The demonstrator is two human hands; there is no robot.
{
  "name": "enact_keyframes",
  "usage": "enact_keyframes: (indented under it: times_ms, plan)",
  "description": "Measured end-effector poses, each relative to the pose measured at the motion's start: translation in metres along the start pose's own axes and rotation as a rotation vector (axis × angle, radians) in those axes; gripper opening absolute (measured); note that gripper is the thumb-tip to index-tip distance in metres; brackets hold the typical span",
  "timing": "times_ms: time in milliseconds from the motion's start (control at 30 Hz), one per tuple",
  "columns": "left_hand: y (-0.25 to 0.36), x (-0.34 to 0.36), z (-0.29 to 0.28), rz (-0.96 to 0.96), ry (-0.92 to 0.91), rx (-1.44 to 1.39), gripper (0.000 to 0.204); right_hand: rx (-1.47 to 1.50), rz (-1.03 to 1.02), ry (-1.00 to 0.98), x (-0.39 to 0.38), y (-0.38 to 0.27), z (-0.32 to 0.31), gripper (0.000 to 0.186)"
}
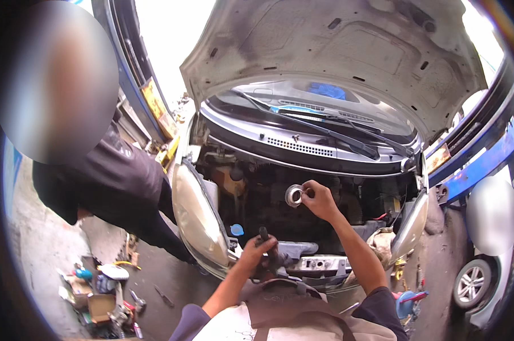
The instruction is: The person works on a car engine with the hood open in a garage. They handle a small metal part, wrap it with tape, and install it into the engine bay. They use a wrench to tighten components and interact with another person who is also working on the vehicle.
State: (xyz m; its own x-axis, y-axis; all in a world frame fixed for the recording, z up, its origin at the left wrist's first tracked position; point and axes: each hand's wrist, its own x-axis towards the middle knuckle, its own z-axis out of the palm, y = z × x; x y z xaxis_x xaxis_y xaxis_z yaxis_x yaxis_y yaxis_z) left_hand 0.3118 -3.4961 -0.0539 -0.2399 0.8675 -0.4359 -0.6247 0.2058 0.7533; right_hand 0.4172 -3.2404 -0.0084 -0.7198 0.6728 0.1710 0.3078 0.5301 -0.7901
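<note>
Over the open engine bay (262,199) of a car, my right hand (320,200) pinches a shiny metal ring (294,196) by its right side. The ring has an open centre and is tilted toward me. Lower and to the left, my left hand (257,252) is wrapped round a dark, greasy-looking part (277,260). A narrow stub of that part sticks up above the thumb, and a wider body shows to the right of the fingers. Its exact kind cannot be made out. The two hands are apart, both near the front of the car.
The raised hood (336,51) hangs overhead. A blue-capped filler (237,229) and a rag (382,243) lie at the bay's front. Another person (115,176) stands at the left. Tools and boxes (100,307) litter the floor; a blue lift post (484,153) is at the right.
</note>
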Motion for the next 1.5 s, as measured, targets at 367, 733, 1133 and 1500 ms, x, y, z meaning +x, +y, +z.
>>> enact_keyframes:
  times_ms: [367, 733, 1133, 1500]
  plan:
    - [-0.054, -0.102, -0.033, -0.054, 0.299, -0.161, 0.016, -0.096, 0.391, 0.34, 0.241, 0.02, 0.092, 0.031]
    - [-0.016, -0.11, -0.064, -0.13, 0.316, 0.017, 0.022, -0.139, 0.112, 0.685, 0.144, -0.005, 0.074, 0.032]
    - [-0.04, -0.065, 0.055, -0.158, 0.195, 0.305, 0.025, -0.602, 0.482, 0.889, 0.003, 0.262, -0.249, 0.024]
    - [-0.041, -0.101, 0.154, -0.066, 0.314, 0.539, 0.031, -0.565, 0.415, 0.638, 0.009, 0.327, -0.323, 0.04]
